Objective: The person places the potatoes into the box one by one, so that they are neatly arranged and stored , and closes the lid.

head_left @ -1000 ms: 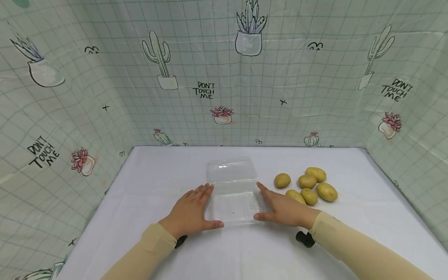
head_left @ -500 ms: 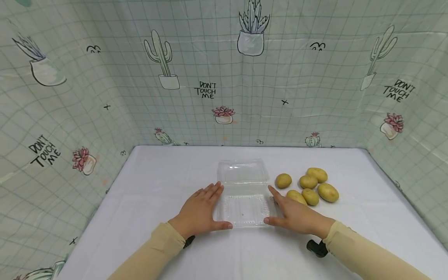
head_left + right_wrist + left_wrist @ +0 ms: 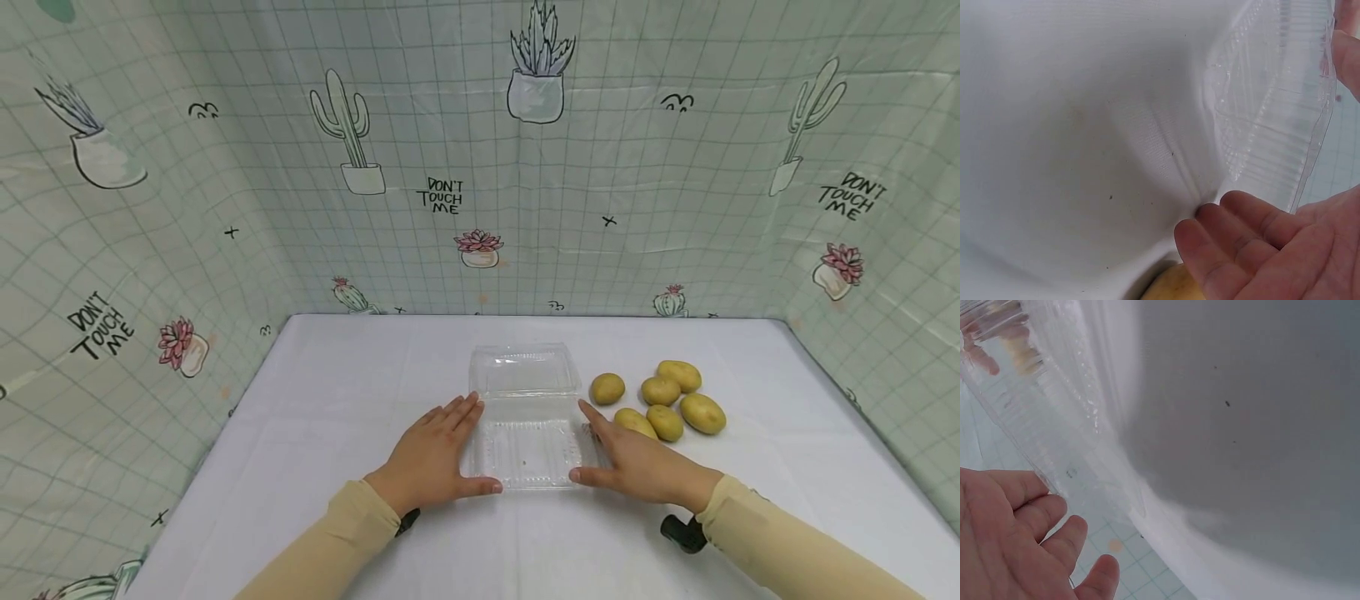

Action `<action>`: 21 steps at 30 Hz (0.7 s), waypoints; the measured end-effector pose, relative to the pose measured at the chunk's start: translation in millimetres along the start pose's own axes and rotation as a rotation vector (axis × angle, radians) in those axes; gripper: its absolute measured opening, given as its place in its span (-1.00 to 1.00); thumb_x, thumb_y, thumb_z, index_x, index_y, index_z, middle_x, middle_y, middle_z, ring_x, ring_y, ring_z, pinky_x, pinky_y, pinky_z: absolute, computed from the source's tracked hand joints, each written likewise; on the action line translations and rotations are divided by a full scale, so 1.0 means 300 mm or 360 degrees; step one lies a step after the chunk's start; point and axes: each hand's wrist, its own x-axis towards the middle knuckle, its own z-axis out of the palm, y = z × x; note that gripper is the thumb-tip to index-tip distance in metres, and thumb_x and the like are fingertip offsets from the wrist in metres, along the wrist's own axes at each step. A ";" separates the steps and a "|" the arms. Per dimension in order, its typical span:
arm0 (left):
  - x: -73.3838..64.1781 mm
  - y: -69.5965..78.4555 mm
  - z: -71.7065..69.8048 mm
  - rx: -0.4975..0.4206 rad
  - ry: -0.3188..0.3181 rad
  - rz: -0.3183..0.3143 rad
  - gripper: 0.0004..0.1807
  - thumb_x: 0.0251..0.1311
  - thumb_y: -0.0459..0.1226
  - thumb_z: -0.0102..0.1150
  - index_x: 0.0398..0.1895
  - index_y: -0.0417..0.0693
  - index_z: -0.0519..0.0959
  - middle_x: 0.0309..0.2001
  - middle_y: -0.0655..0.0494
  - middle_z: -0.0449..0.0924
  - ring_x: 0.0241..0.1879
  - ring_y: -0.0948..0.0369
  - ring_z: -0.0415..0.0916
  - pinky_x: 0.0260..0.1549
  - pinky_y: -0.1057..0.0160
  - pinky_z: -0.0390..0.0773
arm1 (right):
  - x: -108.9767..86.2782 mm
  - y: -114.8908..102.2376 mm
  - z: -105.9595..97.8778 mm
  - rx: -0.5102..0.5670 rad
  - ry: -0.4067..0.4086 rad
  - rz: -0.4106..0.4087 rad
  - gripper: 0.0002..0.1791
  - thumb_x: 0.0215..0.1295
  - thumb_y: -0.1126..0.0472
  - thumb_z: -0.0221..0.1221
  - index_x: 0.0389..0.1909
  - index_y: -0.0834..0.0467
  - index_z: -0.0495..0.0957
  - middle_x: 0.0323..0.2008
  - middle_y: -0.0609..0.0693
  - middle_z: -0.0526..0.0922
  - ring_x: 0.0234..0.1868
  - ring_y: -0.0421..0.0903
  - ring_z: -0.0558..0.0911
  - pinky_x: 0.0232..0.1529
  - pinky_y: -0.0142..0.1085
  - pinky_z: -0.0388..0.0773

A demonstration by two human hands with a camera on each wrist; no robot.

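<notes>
"Where is the clear plastic container point(image 3: 527, 446)?"

"Lying open on the tabletop point(image 3: 352, 358), straight ahead at twelve o'clock. Around it: left hand point(image 3: 435, 454) at eight, right hand point(image 3: 637, 461) at four, both with fingers point(image 3: 459, 417) straight and spread along its sides, gripping nothing; potatoes point(image 3: 702, 413) at three."

"How might it handle?"

"Probably light, springy, slippery, easily dented; best taken by its side edges."

"Any writing?"

"'DON'T TOUCH ME' on the backdrop point(image 3: 600, 275), at nine, eleven and two; none legible on the container."

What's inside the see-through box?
In the clear box I see only a tiny dark speck, maybe underneath, and white cloth showing through. The left hand and right hand hide bits of its edges.
</notes>
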 end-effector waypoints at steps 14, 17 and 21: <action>0.014 0.019 -0.008 -0.0003 -0.0091 -0.0020 0.23 0.07 0.52 -0.02 0.56 -0.21 0.09 0.56 -0.02 0.01 0.51 0.05 -0.01 0.42 0.04 0.08 | -0.015 0.022 -0.005 0.0023 0.0021 -0.0023 0.23 0.21 -0.45 0.15 0.58 0.25 -0.15 0.33 0.36 0.37 0.30 0.18 0.43 0.27 0.09 0.35; 0.013 0.020 -0.008 0.0003 -0.0079 -0.0011 0.23 0.07 0.51 -0.01 0.55 -0.22 0.10 0.56 -0.03 0.01 0.51 0.05 0.01 0.42 0.04 0.09 | -0.014 0.023 -0.007 0.0023 0.0012 -0.0028 0.23 0.21 -0.45 0.15 0.58 0.26 -0.15 0.33 0.35 0.38 0.30 0.17 0.44 0.27 0.08 0.36; 0.014 0.021 -0.006 0.0034 -0.0065 0.0000 0.22 0.08 0.51 -0.01 0.54 -0.22 0.12 0.55 -0.04 0.03 0.50 0.05 0.02 0.41 0.03 0.11 | -0.014 0.020 -0.012 0.0011 0.0013 -0.0035 0.23 0.20 -0.45 0.16 0.58 0.27 -0.14 0.33 0.35 0.37 0.32 0.16 0.42 0.28 0.07 0.35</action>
